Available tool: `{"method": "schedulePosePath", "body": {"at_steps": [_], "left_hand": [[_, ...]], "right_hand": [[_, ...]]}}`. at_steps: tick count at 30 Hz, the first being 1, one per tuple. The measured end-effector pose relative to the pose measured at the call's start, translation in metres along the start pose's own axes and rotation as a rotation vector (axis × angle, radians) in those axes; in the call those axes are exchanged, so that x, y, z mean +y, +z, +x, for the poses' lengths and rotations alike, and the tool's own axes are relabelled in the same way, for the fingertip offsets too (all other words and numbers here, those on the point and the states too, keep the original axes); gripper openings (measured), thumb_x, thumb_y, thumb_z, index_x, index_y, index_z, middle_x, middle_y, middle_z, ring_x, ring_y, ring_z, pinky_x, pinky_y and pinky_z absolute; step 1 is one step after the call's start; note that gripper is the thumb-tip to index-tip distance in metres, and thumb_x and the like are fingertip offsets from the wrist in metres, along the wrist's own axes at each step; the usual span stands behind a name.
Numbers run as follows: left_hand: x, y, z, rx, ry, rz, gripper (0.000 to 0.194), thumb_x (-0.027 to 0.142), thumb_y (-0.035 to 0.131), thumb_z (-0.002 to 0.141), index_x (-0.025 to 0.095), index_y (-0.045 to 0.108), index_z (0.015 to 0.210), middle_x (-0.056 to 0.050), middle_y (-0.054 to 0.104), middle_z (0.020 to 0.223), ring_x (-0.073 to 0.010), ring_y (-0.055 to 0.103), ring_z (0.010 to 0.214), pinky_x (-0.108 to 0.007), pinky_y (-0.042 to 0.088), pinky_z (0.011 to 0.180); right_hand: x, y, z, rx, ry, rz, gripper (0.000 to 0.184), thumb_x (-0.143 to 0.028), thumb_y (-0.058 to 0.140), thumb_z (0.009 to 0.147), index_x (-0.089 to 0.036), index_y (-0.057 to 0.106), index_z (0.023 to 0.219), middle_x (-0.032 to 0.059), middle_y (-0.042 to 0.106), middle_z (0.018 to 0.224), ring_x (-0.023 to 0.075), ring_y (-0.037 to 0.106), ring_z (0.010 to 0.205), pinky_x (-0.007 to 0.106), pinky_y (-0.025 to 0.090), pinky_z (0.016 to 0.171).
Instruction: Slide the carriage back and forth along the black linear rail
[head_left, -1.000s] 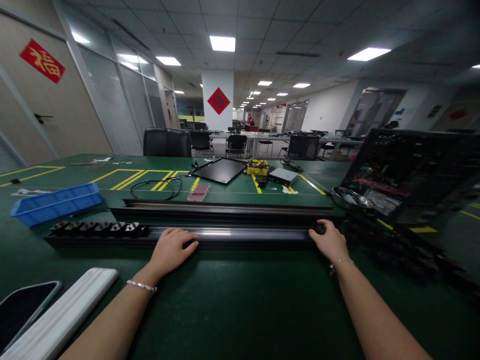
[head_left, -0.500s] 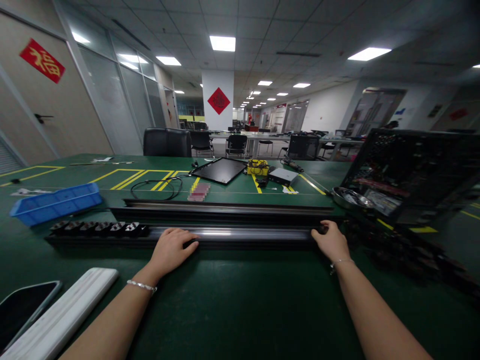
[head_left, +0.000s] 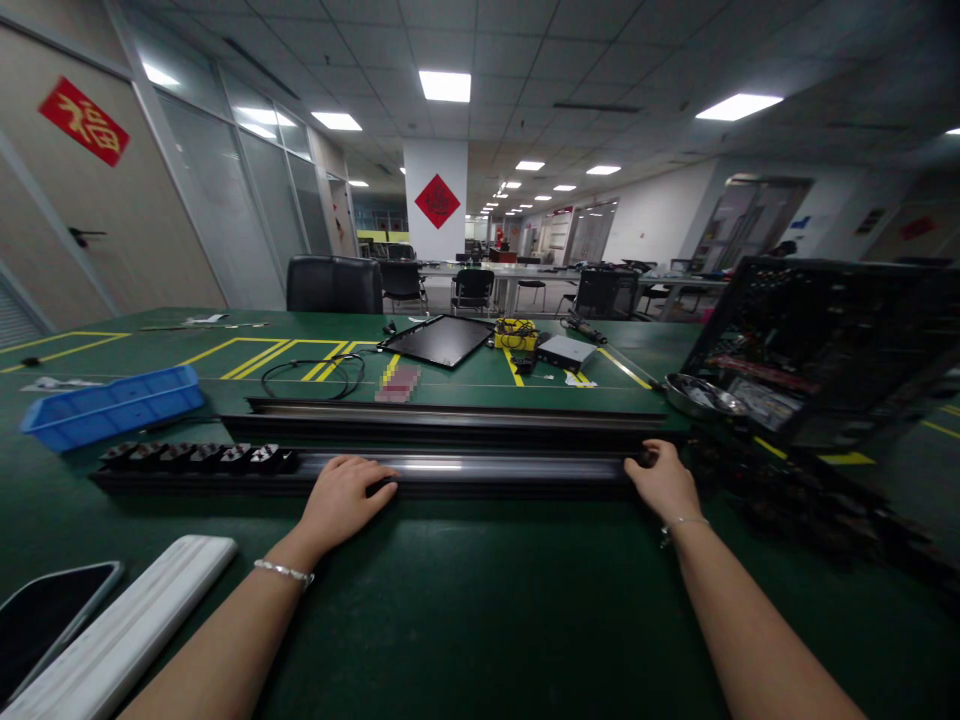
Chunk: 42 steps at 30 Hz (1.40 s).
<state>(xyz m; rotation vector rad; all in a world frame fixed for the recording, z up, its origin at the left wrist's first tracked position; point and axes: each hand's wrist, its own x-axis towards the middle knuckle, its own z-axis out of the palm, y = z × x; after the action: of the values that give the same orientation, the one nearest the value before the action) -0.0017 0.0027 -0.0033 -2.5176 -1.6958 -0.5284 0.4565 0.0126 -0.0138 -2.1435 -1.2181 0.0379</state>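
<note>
Holding the long black rail [head_left: 450, 475] with both hands, we have our left hand [head_left: 341, 500] curled over its near edge and our right hand [head_left: 660, 482] closed around it near the right end. The rail lies flat on the green table [head_left: 480, 620], square across in front of us, and neither hand has lifted it. We judge this to be the moment of taking hold, and with so long a piece, any move calls for both hands acting evenly.

Along the rail's left part sits a row of black blocks [head_left: 195, 458]. Just behind the rail lies a second rail [head_left: 450, 425]. Further behind, to the left, is a blue tray [head_left: 112, 403]. Beyond the rail's right end are a steel bowl [head_left: 701, 395] and an open computer case [head_left: 817, 350], with a dark heap of parts [head_left: 787, 500] nearer us. On our side of the rail, at left, lie a white wrist rest [head_left: 120, 630] and a phone [head_left: 52, 630].
</note>
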Motion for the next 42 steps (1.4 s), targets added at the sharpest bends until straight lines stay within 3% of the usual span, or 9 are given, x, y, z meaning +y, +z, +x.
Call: {"method": "schedulePosePath", "body": {"at_steps": [42], "left_hand": [[0.0008, -0.0002, 0.0001, 0.003, 0.004, 0.006, 0.03, 0.043, 0.045, 0.085, 0.03, 0.068, 0.098, 0.0, 0.071, 0.098, -0.019, 0.06, 0.097, -0.037, 0.034, 0.088]], "right_hand": [[-0.004, -0.0035, -0.0022, -0.015, 0.052, 0.0, 0.044, -0.032, 0.054, 0.072, -0.018, 0.049, 0.114, 0.0119, 0.061, 0.111, 0.0259, 0.058, 0.097, 0.037, 0.042, 0.087]]}}
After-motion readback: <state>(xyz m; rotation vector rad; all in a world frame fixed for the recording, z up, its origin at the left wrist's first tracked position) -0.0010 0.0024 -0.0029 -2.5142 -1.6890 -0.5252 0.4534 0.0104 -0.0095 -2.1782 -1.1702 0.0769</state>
